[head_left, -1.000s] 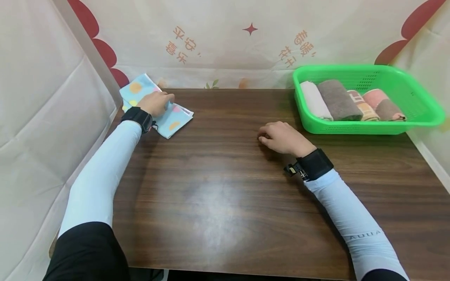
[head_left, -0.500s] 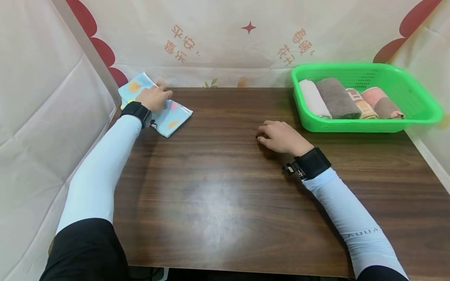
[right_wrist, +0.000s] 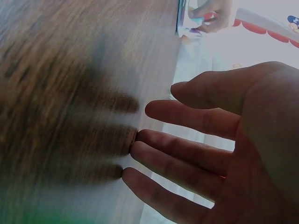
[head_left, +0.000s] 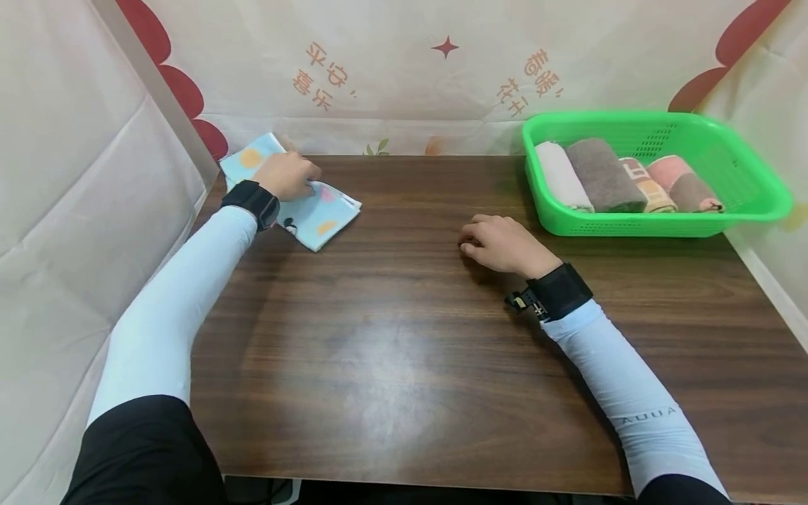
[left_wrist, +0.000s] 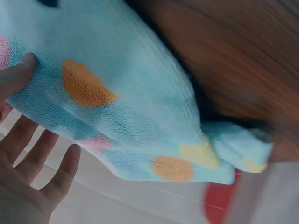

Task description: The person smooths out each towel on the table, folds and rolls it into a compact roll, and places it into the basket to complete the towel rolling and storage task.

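A light blue towel [head_left: 315, 217] with orange, yellow and pink dots lies folded at the back left of the table. My left hand [head_left: 287, 175] pinches its edge. In the left wrist view the thumb [left_wrist: 21, 74] presses on the towel's upper face [left_wrist: 126, 84], while the other fingers are beneath its edge. My right hand [head_left: 505, 245] rests on the table right of the middle, holding nothing. Its fingers are relaxed, with fingertips at the wood in the right wrist view [right_wrist: 187, 154].
A green plastic basket [head_left: 631, 226] stands at the back right. Inside are several rolled towels, among them a white one [head_left: 564, 179] and a grey one [head_left: 606, 175]. Pale printed curtains [head_left: 404, 84] border the brown table [head_left: 379, 337] at the back and sides.
My left hand has shifted slightly to the right, and the dotted towel has slid the same way with it. My right hand has stayed in place.
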### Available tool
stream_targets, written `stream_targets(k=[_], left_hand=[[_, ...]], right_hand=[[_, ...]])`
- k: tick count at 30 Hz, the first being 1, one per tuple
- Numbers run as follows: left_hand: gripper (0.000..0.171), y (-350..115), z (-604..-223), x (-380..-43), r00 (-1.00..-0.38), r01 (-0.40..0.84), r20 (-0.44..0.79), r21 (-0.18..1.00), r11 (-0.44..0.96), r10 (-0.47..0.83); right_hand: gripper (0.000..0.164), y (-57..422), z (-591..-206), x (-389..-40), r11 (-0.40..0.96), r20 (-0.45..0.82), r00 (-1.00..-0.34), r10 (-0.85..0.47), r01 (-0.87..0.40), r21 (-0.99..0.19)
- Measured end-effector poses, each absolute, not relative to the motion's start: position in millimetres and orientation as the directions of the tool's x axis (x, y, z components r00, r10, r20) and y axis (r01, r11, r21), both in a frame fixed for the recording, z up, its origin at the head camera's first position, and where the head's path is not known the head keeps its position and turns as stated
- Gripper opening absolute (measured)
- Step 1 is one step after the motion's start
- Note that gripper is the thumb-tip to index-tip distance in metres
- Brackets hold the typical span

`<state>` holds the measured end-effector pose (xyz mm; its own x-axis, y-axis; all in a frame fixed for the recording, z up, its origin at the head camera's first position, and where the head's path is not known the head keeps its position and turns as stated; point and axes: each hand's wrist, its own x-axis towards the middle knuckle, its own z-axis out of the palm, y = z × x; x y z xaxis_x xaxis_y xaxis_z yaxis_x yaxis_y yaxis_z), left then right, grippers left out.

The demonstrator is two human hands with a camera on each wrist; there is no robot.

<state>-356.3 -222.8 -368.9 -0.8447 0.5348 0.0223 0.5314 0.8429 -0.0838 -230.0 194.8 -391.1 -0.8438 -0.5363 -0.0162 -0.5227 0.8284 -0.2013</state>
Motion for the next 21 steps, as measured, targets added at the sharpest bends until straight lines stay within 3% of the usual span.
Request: stream_targets(k=[7,11,14,21], left_hand=[[0.019,-142,-372,-322,-0.742,0.659,0.118,-0.052,0.751,0.66],[0.024,-90,-378,-299,-0.713,0.685,0.149,-0.062,0.726,0.685],[0.022,-57,-382,-282,-0.692,0.701,0.165,-0.082,0.708,0.703],[0.018,-20,-381,-261,-0.62,0.771,0.172,-0.048,0.635,0.766]], right_hand=[[0.03,199,-388,-234,0.808,-0.006,-0.845,-0.535,-0.51,-0.294],[0.041,196,-386,-235,0.785,0.032,-0.859,-0.511,-0.481,-0.392],[0.049,194,-387,-234,0.783,0.041,-0.86,-0.508,-0.481,-0.394],[0.016,207,-375,-230,0.822,-0.026,-0.855,-0.517,-0.488,-0.294]])
